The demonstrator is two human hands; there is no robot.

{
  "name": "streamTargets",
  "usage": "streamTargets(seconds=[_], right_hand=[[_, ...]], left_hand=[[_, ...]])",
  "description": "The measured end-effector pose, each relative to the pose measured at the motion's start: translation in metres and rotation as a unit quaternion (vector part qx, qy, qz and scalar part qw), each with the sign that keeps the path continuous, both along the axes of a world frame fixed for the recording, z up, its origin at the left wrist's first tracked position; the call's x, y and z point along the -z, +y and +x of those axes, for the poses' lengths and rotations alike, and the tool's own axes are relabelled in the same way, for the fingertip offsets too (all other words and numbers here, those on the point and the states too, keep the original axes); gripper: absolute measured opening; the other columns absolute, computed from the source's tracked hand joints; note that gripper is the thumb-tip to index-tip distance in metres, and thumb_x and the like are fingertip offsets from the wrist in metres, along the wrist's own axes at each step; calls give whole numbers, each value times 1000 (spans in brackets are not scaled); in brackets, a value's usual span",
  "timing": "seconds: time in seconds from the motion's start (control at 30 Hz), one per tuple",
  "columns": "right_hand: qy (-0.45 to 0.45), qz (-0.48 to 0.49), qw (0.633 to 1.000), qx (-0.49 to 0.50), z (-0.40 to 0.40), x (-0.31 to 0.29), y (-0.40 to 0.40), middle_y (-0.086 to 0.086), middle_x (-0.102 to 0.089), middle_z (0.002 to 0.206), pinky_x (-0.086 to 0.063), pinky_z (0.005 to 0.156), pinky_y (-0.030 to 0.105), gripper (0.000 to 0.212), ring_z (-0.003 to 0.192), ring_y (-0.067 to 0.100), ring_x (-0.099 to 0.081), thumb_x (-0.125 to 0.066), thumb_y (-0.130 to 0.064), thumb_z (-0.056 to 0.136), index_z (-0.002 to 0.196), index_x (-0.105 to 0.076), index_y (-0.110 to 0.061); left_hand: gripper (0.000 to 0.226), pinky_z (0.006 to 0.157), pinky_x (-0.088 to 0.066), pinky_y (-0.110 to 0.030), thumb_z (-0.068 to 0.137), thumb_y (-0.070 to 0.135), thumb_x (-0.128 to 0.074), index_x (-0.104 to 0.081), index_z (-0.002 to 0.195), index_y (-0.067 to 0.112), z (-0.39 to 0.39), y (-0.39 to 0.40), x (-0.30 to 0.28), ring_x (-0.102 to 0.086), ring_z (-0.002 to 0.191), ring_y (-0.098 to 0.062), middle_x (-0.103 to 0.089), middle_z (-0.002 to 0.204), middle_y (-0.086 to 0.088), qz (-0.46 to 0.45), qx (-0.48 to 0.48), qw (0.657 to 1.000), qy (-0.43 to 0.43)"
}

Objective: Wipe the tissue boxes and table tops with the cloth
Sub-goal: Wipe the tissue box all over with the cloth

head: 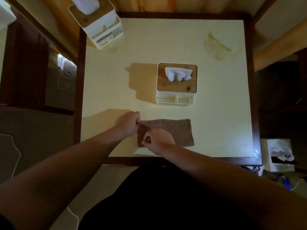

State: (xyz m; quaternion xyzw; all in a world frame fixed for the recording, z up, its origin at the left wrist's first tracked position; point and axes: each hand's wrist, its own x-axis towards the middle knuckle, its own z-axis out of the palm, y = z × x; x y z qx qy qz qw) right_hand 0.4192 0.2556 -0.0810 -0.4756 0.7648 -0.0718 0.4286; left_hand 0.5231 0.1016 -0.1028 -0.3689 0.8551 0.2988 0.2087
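Observation:
A brown cloth (176, 131) lies flat and folded near the front edge of the cream table top (216, 113). My left hand (128, 123) pinches its far left corner. My right hand (156, 139) pinches its near left corner and covers part of the cloth. A white tissue box with a wooden lid (177, 83) stands in the middle of the table, a tissue sticking up from its slot. A second tissue box of the same kind (99, 22) stands at the table's far left corner, partly over the edge of the view.
The table has a dark wooden frame (78, 97). A faint stain or reflection (217, 45) shows at the far right of the top. Dark chairs stand left and right. A white bin (279, 155) and cables lie on the floor.

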Motion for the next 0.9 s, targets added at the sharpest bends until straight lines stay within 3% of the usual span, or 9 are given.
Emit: streamTargets(seconds=[0.17,0.27,0.33,0.47,0.57,0.67,0.8,0.9], right_hand=[[80,2,992,-101,20,11,-6,-1,-69,100,-55,76,35,37,96,24,-66,-66,-56,97,99,-71,-20],[114,-35,975,-187,23,14,-8,4,-70,110,-50,75,38,32,117,29,-57,-62,-46,101,107,-72,-17],[127,-36,964,-232,25,14,-8,3,-70,109,-44,69,36,27,122,29,-52,-58,-39,102,106,-73,-17],[121,-33,953,-275,25,12,-7,5,-69,114,-39,71,38,24,127,29,-47,-54,-29,105,112,-72,-14],[94,-53,965,-238,20,8,-3,4,-70,102,-41,70,36,25,120,27,-51,-53,-29,103,103,-73,-14],[64,-74,985,-141,13,2,10,1,-69,89,-54,71,37,17,103,25,-60,-55,-32,97,92,-66,-19],[55,-95,994,-2,-1,-5,36,3,-69,94,-56,72,37,18,89,26,-65,-59,-36,95,108,-65,-24],[47,-84,992,86,-13,-7,60,-7,-69,96,-55,68,32,23,85,15,-65,-59,-47,94,109,-67,-32]], left_hand=[[8,79,-53,-36,90,23,-75,-70,95,19,-7,-10,-3,-65,95,-24,-70,99,-1,14,1,1000,-18],[11,84,-57,-40,90,24,-74,-73,95,14,-14,-12,-9,-67,95,-27,-72,99,-4,25,14,997,-65],[10,82,-57,-39,91,24,-73,-71,94,14,-17,-12,-13,-66,94,-26,-71,100,-5,32,22,996,-76],[11,85,-56,-41,92,20,-72,-68,96,11,-17,-11,-16,-64,97,-28,-68,103,-8,55,11,995,-79],[13,78,-51,-35,94,20,-71,-64,97,10,-14,-12,-20,-63,96,-27,-67,103,-8,75,-13,993,-87],[16,60,-43,-30,92,20,-73,-60,90,11,-12,-11,-25,-59,76,-21,-63,89,-5,107,-69,989,-72],[9,52,-42,-25,85,19,-73,-65,84,15,-17,-5,-30,-62,70,-20,-68,84,-2,91,-162,982,-23],[17,51,-41,-24,79,24,-81,-68,86,17,-33,8,-38,-62,67,-18,-68,85,0,101,-189,977,12]])
